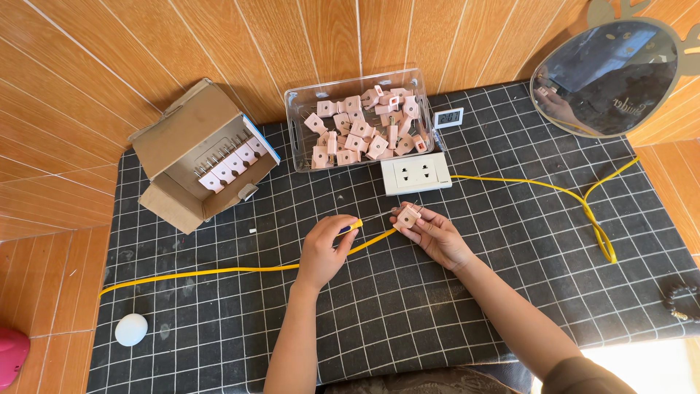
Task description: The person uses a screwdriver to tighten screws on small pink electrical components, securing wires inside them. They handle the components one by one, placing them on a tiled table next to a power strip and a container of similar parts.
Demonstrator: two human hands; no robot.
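Note:
My right hand [436,235] holds a small pink plug [407,217] with metal prongs just above the mat. My left hand [326,248] grips a screwdriver [355,224] with a yellow and blue handle, its thin shaft reaching toward the pink plug. A yellow cable [219,271] runs under both hands across the black gridded mat [408,299]. A white double socket block [415,174] lies just beyond the hands.
A clear plastic bin [299,117] holds several pink plugs. An open cardboard box [186,146] at the left holds a row of the same plugs. A small digital clock [448,117], a round mirror [612,73], a white egg-shaped object [131,329].

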